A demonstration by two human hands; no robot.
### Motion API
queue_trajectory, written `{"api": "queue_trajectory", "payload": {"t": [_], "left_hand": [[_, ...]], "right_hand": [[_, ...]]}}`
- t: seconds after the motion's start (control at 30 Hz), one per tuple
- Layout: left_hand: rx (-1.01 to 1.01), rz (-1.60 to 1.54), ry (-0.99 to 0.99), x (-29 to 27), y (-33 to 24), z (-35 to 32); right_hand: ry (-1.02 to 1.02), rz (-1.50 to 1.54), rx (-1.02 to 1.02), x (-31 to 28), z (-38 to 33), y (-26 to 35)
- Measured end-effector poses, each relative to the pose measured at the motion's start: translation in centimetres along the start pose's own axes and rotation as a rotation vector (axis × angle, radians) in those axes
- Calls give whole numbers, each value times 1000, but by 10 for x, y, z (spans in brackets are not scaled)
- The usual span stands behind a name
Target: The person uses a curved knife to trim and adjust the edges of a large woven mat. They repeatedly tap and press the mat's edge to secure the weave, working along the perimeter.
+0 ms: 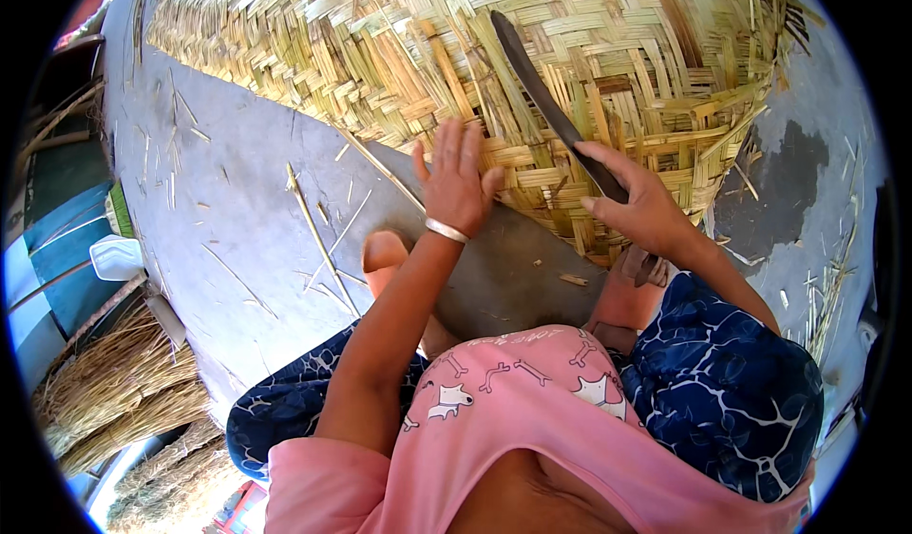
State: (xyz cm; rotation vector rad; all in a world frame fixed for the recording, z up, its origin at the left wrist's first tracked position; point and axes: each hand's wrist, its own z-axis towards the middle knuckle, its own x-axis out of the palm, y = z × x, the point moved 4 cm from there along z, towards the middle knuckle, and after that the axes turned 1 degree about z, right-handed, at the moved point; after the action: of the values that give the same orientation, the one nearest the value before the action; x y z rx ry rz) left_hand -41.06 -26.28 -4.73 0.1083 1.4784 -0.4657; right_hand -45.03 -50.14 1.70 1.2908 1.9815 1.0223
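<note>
A large woven mat (pixel 380 49) of pale yellow-green strips spreads out in front of me, with loose strip ends along its near edge. My left hand (pixel 456 181) lies at this edge, palm down, its fingers stretched out; a white bangle (pixel 446 230) circles the wrist. In my right hand (pixel 641 201) is a long, dark, curved knife (pixel 537 87), held by its near end. Its blade slants over the mat, the far tip pointing away and to the left. Whether the blade touches the weave I cannot tell.
Several loose strips (pixel 318 235) are scattered on the grey floor (pixel 228 182) at the left. Bundles of dry straw (pixel 123 382) and a white plastic container (pixel 117 257) stand farther left. A dark patch (pixel 784 182) marks the floor at the right. My feet (pixel 385 254) flank the near corner.
</note>
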Motion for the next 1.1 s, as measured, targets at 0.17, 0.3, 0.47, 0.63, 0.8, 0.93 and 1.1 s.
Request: {"api": "queue_trajectory", "payload": {"t": [0.17,0.3,0.47,0.63,0.8,0.93,1.1], "left_hand": [[-108,108,24,12,13,17],[-103,150,76,13,14,15],[-72,131,93,8,13,15],[0,103,55,-4,13,14],[-224,-267,-62,-17,35,40],[-537,-563,-33,-14,67,87],[-664,-978,198,-1,88,129]], "right_hand": [[-95,-22,-152,2,-2,3],[-48,3,-1,3,-1,2],[-56,-8,2,1,3,11],[-114,-107,-150,3,5,17],[-77,-112,-177,0,-7,17],[-52,-89,-151,0,-11,23],[-3,-60,-151,2,-7,33]]}}
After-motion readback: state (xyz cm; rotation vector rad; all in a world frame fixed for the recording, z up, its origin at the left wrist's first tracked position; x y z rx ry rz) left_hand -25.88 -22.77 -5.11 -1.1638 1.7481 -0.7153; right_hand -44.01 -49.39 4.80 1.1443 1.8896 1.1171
